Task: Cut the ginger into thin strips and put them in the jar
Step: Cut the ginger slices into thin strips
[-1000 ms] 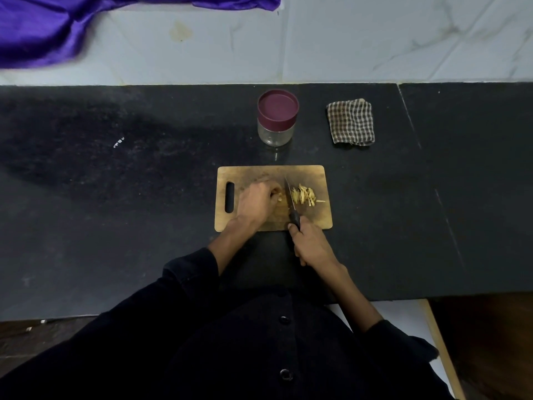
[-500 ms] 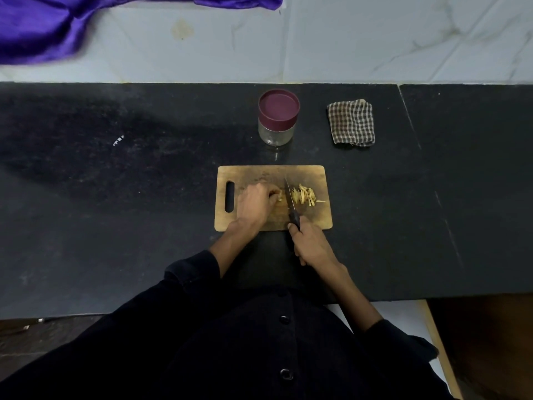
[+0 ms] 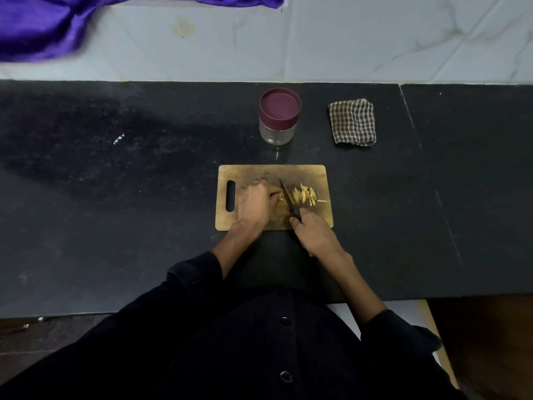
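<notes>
ginger [image 3: 279, 197] pinned on board [image 3: 320, 174] under curled left hand [image 3: 256, 204]; right hand [image 3: 315, 235] grip wraps knife [image 3: 289, 201]. best keep fingertips tucked, slices thin. jar [image 3: 279, 120] lid on.

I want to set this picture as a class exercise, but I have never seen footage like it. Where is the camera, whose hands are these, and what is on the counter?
The camera sits on a person's head, looking down at their own bare hands; there is no machine. On the black stone counter lies a wooden cutting board. The right hand grips a black-handled knife. The left hand steadies a small ginger piece, mostly hidden. Pale cut ginger strips lie right of the blade. Behind stand a clear glass jar with a maroon lid, still closed, and a folded checked cloth.
</notes>
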Tool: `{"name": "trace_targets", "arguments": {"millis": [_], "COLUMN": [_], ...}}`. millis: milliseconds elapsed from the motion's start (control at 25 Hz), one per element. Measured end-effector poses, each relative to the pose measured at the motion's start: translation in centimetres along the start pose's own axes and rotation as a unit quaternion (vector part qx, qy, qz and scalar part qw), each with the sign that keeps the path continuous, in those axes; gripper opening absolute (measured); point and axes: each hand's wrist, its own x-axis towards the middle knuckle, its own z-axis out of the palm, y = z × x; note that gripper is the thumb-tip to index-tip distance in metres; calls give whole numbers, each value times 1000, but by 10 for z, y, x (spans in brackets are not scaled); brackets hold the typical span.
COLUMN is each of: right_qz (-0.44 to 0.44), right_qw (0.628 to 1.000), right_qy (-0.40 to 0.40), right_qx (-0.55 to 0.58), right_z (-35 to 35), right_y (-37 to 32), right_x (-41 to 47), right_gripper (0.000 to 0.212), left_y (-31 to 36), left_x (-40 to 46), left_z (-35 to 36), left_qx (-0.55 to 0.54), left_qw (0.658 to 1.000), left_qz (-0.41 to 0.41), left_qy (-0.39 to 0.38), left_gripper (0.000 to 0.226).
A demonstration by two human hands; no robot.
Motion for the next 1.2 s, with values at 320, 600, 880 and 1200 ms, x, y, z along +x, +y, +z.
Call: {"name": "trace_targets", "arguments": {"millis": [320,600,880,1200], "right_qz": [-7,-7,17,10], "right_qw": [999,999,994,997], "right_qy": [26,27,10,23], "right_qx": [37,35,107,72], "right_z": [9,11,10,18], "right_y": [-4,-12,-16,-19], "right_x": [-7,-2,-4,0], "right_gripper": [23,25,24,24], "left_y": [0,2,1,4], "left_x": [-1,-1,-1,-1], "left_z": [1,-1,-1,-4], "left_qx": [1,21,23,34], "left_qw": [1000,1000,1000,999], "left_qz": [-8,0,5,-7], "left_qy": [7,2,-3,-8], "left_gripper": [18,20,20,23]}}
